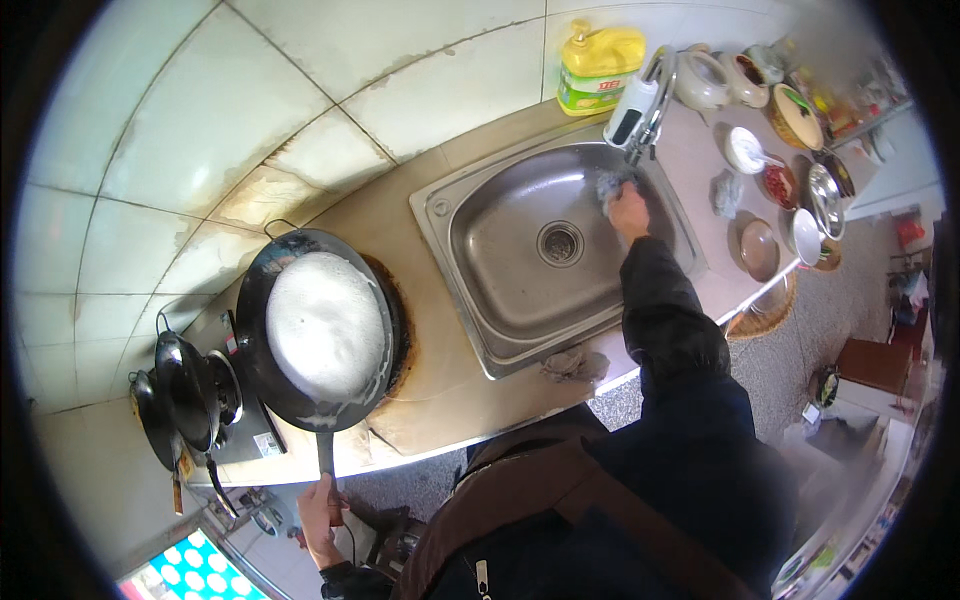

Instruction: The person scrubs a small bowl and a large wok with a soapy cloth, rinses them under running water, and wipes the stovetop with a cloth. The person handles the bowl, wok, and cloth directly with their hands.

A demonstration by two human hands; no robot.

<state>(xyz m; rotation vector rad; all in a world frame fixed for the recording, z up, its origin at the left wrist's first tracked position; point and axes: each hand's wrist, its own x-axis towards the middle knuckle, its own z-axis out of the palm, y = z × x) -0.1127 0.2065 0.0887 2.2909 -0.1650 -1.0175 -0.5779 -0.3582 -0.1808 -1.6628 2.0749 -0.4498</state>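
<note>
My left hand (322,517) grips the handle of a dark wok (255,330) near the counter's front edge. White foam (326,326) fills most of the wok. Over the far right part of the stainless steel sink (495,300), my right hand (628,212) holds a greyish scrubber (609,184), its exact kind blurred. The faucet (637,146), with a white body, stands just beyond that hand. A round drain strainer (560,244) shows in the sink floor to the hand's left.
A yellow pump bottle of detergent (600,71) stands behind the sink. Several bowls, including a white bowl (806,236), and lidded pots crowd the right counter. A brown rag (574,365) lies at the sink's front edge. More woks (187,390) stand at the left.
</note>
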